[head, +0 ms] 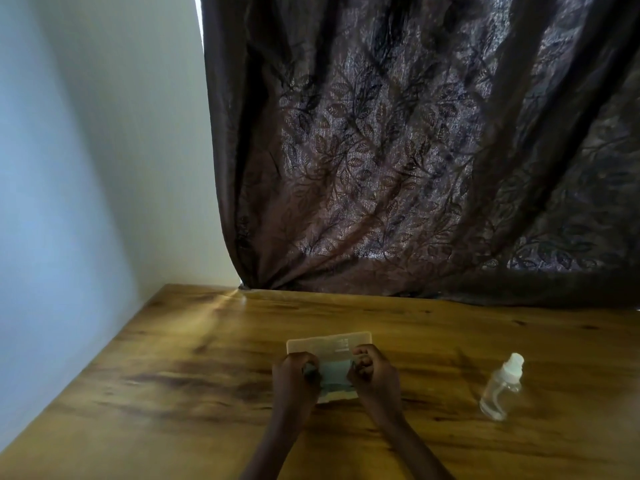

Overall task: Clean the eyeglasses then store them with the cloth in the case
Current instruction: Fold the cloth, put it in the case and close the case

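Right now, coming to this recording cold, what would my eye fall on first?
The dark leaf-patterned curtain fills the upper frame, hanging behind the wooden table. Low in the middle, the left hand and right hand grip the ends of a pale open case with something bluish inside. A small clear bottle stands on the table to their right.
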